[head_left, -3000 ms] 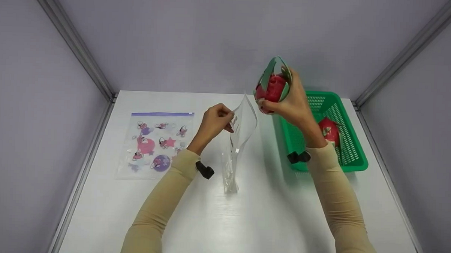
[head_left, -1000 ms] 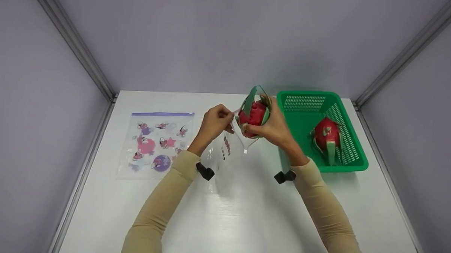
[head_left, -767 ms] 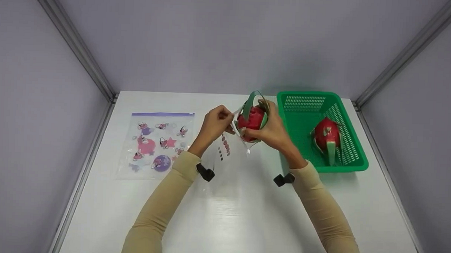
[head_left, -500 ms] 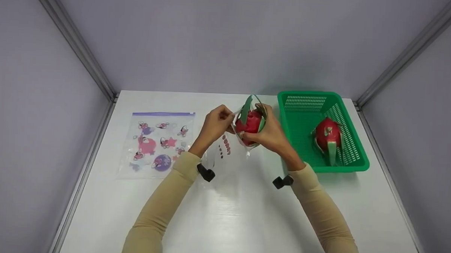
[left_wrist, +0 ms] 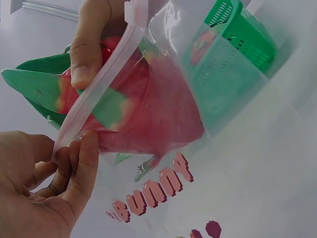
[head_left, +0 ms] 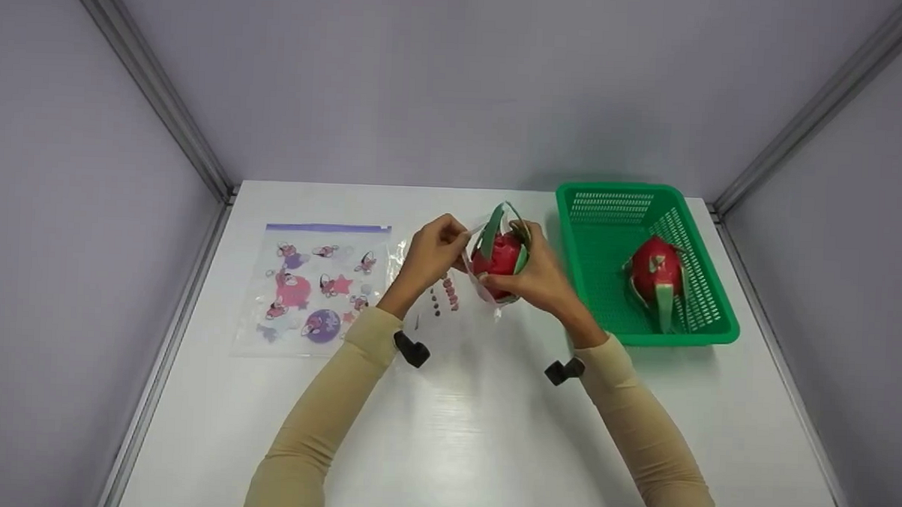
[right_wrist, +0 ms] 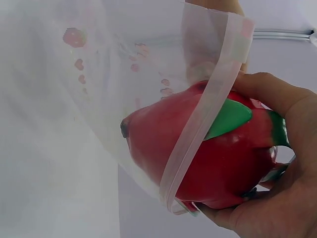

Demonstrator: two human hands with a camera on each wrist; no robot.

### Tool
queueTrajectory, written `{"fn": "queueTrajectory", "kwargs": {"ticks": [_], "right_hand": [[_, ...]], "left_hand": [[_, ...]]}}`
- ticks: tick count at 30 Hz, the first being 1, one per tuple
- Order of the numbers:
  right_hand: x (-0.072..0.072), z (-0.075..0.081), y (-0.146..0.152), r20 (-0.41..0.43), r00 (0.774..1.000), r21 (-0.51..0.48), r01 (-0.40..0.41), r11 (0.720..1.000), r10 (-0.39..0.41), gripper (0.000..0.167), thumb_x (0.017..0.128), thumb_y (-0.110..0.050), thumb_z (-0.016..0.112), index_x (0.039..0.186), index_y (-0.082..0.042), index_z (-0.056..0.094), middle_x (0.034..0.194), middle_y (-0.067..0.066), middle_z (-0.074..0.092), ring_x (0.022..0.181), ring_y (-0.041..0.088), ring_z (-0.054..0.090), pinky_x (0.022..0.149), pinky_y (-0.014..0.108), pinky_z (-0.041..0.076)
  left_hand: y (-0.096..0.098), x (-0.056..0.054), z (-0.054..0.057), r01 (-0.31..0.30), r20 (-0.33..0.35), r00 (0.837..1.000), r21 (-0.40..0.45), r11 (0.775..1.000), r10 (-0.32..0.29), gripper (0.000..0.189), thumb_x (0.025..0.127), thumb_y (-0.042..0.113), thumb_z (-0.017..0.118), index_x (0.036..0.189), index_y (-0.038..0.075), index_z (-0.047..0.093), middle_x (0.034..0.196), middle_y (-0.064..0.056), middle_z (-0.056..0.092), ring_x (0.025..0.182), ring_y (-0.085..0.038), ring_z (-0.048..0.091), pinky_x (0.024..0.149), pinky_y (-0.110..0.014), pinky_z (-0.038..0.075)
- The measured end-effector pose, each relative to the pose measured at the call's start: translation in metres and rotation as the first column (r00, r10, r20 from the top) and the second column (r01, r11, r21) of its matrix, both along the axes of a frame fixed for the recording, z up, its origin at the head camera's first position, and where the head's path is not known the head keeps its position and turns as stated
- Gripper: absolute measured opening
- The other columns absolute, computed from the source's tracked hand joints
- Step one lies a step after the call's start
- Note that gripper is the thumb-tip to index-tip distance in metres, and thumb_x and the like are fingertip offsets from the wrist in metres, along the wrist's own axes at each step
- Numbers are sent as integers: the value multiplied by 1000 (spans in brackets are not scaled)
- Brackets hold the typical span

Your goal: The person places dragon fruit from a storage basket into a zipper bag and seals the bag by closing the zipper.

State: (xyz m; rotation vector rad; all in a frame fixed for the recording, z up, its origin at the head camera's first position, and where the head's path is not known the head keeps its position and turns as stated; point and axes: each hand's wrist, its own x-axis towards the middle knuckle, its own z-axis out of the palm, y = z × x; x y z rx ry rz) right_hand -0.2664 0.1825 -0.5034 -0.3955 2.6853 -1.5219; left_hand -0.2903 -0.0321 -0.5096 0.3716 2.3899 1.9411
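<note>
My left hand (head_left: 432, 254) pinches the rim of a clear zip bag (left_wrist: 154, 191) printed with pink "BUNNY" letters. A white slider sits on the bag's pale zip strip. In my right hand (head_left: 542, 278) I grip a red dragon fruit (head_left: 500, 257) with green leafy scales. Its pointed end lies inside the bag's mouth, as the right wrist view shows; the zip strip (right_wrist: 198, 124) crosses over its middle. The leafy end, with my right fingers round it, sticks out of the bag. The bag's lower part hangs over the white table.
To the right stands a green plastic basket (head_left: 596, 292) with another dragon fruit (head_left: 657, 267) in it. A second zip bag (head_left: 292, 293), with a purple strip and pink and purple cartoon prints, lies flat on the left. Grey walls enclose the table (head_left: 452, 449).
My right hand has brought the dragon fruit from beside the basket leftward and down into the bag's mouth. The left hand has stayed nearly in place, still pinching the rim.
</note>
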Motion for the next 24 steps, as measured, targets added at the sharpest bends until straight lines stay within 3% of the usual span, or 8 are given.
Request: {"fn": "queueTrajectory", "kwargs": {"ticks": [8, 14, 18, 21, 24], "right_hand": [[0, -7, 4, 39, 999, -37, -11, 999, 12, 103, 81, -25, 95, 159, -6, 31, 157, 20, 49, 144, 39, 51, 110, 58, 54], [-1, -14, 7, 49, 997, -80, -49, 996, 53, 98, 84, -20, 92, 159, -4, 31, 155, 20, 49, 142, 39, 52, 112, 58, 53], [-2, -20, 7, 40, 998, -101, -50, 994, 54, 94, 84, -16, 92, 156, -2, 34, 153, 22, 50, 143, 40, 52, 113, 57, 52], [-3, -26, 6, 30, 999, -88, -36, 995, 39, 91, 83, -15, 93, 153, 0, 36, 151, 24, 52, 142, 40, 54, 114, 56, 52], [-3, -32, 5, 22, 1000, -60, -21, 998, 22, 88, 82, -15, 93, 150, 2, 39, 147, 25, 55, 138, 40, 57, 113, 56, 53]], "left_hand": [[0, 1, -3, 4, -7, 1000, 0, 1000, -4, 20, 109, 17, 62, 115, -1, 68, 100, -29, 69, 69, -16, 72, 72, -38, 67], [1, 2, -6, 15, 0, 1000, 10, 1000, -15, 17, 109, 19, 63, 113, 3, 69, 91, -16, 68, 68, -14, 72, 76, -45, 67], [2, 4, -9, 31, -7, 999, 20, 999, -31, 14, 109, 16, 62, 113, 4, 69, 96, -23, 69, 69, -16, 74, 74, -40, 67], [3, 5, -11, 30, -1, 1000, 8, 1000, -30, 14, 110, 15, 61, 113, 4, 69, 97, -20, 70, 72, -16, 74, 72, -34, 66], [5, 7, -12, 30, 11, 999, -1, 1000, -30, 17, 110, 15, 61, 115, 1, 68, 99, -21, 70, 73, -16, 73, 75, -39, 67]]}}
